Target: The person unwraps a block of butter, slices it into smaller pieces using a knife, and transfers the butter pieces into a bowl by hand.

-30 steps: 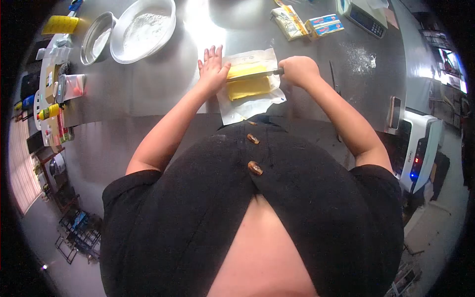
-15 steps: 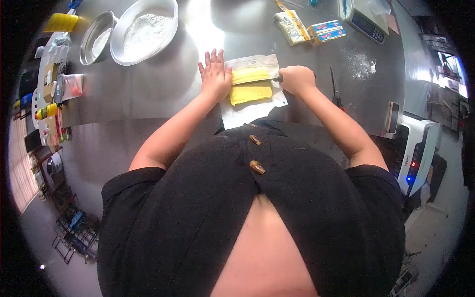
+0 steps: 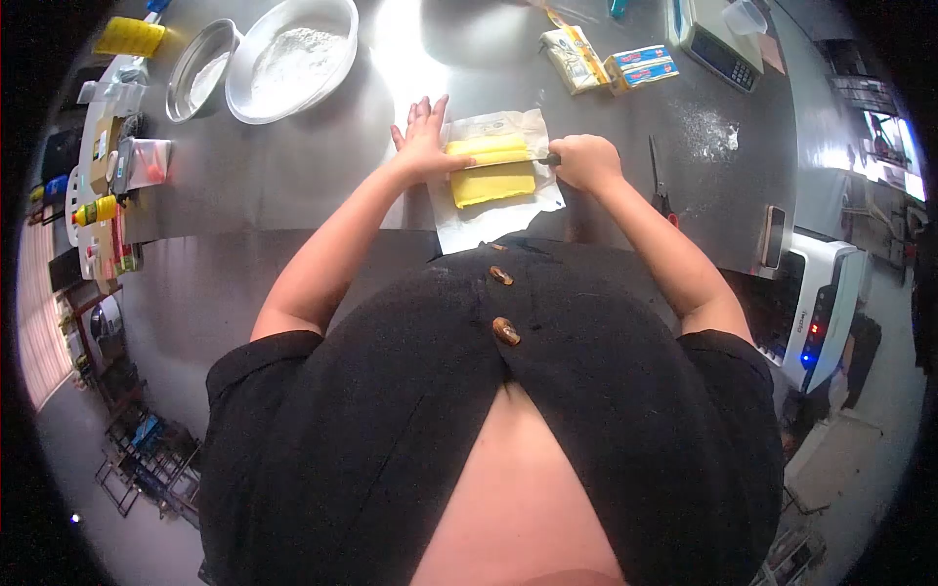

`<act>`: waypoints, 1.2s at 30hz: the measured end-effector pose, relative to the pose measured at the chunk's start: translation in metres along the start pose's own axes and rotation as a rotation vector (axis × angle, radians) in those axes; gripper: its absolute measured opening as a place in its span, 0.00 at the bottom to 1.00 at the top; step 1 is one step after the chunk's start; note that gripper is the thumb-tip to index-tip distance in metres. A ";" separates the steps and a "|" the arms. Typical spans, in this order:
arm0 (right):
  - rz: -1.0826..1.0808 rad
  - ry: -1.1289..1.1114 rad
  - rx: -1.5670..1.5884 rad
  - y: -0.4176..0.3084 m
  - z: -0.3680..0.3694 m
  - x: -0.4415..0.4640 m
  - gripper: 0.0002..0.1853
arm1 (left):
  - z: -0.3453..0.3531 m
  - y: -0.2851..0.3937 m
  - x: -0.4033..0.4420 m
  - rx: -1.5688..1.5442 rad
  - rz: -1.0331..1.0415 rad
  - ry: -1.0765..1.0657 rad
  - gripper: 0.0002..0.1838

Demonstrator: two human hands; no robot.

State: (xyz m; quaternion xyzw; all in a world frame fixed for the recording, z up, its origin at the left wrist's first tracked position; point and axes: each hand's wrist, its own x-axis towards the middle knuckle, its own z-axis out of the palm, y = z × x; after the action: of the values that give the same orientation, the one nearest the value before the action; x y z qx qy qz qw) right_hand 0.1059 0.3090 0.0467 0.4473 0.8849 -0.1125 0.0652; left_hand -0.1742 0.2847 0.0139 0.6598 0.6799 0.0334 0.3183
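A yellow block of butter lies on its opened white wrapper near the table's front edge, with a separate strip of butter beyond it. My right hand is closed round the dark handle of a knife, whose blade lies crosswise between the block and the strip. At the wrapper's left edge, my left hand has its fingers spread, and its thumb reaches to the blade's far end. Whether the thumb touches the blade or the butter I cannot tell.
White bowl and metal bowl with white powder stand back left. Butter packages and a scale are back right. Scissors, a phone and spilled powder lie right. Containers line the left edge.
My left thumb has moved in over the butter's left end, toward the knife. The gap between strip and block looks narrower than half a second ago. My right hand still grips the knife.
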 end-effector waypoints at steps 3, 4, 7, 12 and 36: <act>0.011 -0.007 0.038 0.004 0.006 0.000 0.09 | 0.001 0.002 -0.001 0.012 -0.006 0.018 0.67; 0.005 0.003 0.058 0.006 0.008 0.000 0.09 | 0.000 0.002 -0.001 0.013 -0.005 0.019 0.67; -0.011 -0.008 0.083 0.009 0.007 0.001 0.10 | -0.001 0.004 0.000 -0.012 -0.033 0.021 0.67; 0.013 -0.101 0.050 0.006 -0.004 0.004 0.11 | -0.003 0.008 -0.003 -0.019 -0.114 -0.032 0.67; -0.008 -0.098 0.044 0.006 -0.035 0.006 0.09 | -0.012 0.033 0.004 -0.013 -0.030 0.078 0.51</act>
State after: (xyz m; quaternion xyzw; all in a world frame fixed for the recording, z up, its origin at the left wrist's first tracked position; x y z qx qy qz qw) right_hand 0.1066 0.3259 0.0788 0.4392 0.8797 -0.1539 0.0982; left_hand -0.1507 0.2965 0.0371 0.6458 0.7013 0.0585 0.2962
